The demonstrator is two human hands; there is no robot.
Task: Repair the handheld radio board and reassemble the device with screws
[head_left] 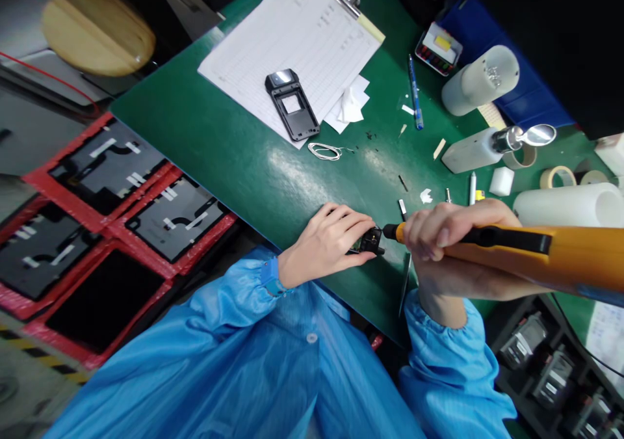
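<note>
My left hand [329, 240] lies on the green mat [234, 146] with its fingers closed over a small black part [369, 240], pinning it down. My right hand [446, 231] is wrapped round the front of an orange electric screwdriver [536, 253]. The screwdriver's black tip touches the small part from the right. Both arms wear blue sleeves.
A black device frame [292, 104] lies on a clipboard with paper forms [302, 42]. A coiled white wire [324, 151], a blue pen [415, 94], white bottles [480, 78], tape rolls [558, 177] and scraps sit further back. Red trays [112, 211] hold black panels at left.
</note>
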